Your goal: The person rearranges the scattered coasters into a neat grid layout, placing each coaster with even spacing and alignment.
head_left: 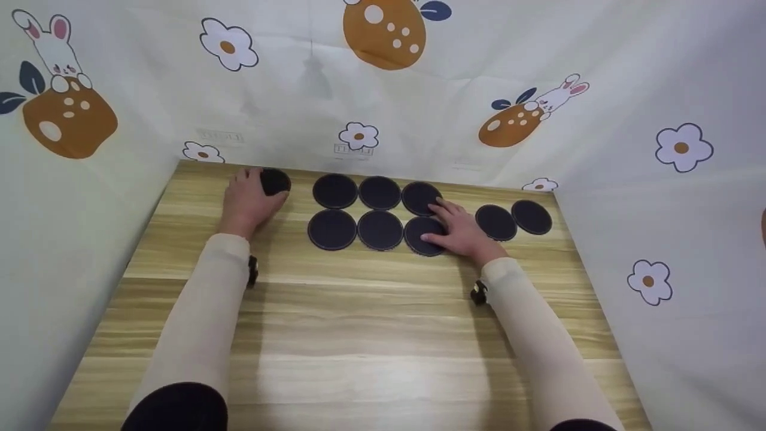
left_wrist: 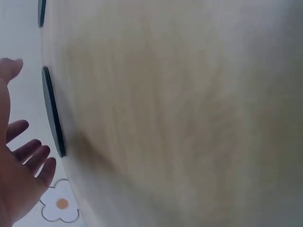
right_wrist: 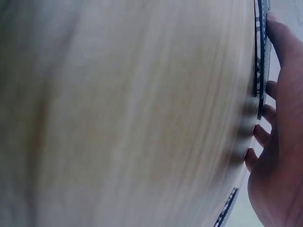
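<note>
My left hand [head_left: 250,197] is over a black round coaster [head_left: 276,181] at the back left, its thumb and fingers spread around the near side. Seen from the left wrist, that coaster [left_wrist: 53,113] has a thick, layered edge, and the relaxed fingers [left_wrist: 35,158] hang beside it. At the grid's right end, my right hand [head_left: 461,230] lies with its thumb on the front-row coaster [head_left: 416,230] and its fingertips at the edge of the back-row coaster [head_left: 417,194]. In the right wrist view its fingers reach along the coaster edges [right_wrist: 260,61], gently bent.
Two rows of black coasters [head_left: 380,229] lie side by side mid-table. Two more coasters [head_left: 531,216] lie to the right of my right hand. The wood-grain table [head_left: 371,323] meets a printed white curtain [head_left: 287,108] at the back and both sides.
</note>
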Available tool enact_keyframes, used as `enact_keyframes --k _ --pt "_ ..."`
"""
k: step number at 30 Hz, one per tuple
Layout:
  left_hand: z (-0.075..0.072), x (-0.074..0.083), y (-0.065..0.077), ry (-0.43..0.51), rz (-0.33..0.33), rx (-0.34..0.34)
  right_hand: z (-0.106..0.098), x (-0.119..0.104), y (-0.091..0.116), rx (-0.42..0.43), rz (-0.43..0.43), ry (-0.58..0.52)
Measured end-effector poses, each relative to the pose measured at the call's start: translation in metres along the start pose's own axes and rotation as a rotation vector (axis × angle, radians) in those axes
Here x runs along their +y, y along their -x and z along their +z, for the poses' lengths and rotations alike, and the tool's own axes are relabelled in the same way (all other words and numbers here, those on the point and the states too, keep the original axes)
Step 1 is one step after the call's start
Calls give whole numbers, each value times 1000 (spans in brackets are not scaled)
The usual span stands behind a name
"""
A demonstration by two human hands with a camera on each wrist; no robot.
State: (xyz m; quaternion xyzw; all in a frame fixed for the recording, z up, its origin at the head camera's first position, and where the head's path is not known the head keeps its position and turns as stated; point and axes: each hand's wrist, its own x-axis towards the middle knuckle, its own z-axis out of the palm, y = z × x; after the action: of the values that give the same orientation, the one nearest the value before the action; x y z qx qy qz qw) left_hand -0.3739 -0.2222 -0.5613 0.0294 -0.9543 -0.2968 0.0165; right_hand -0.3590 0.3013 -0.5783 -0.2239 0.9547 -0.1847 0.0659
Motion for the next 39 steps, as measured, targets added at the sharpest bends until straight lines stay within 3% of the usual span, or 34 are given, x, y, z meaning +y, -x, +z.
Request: enact_keyframes --k 15,22,39 --pt "-4 -1 -8 -66 -39 -113 -1 -2 3 -13 22 -7" --pt "-9 1 -9 -59 -56 -112 -2 -3 3 -9 28 -4" --pt "-4 -16 -17 -104 -8 -126 -1 -2 1 -16 31 1"
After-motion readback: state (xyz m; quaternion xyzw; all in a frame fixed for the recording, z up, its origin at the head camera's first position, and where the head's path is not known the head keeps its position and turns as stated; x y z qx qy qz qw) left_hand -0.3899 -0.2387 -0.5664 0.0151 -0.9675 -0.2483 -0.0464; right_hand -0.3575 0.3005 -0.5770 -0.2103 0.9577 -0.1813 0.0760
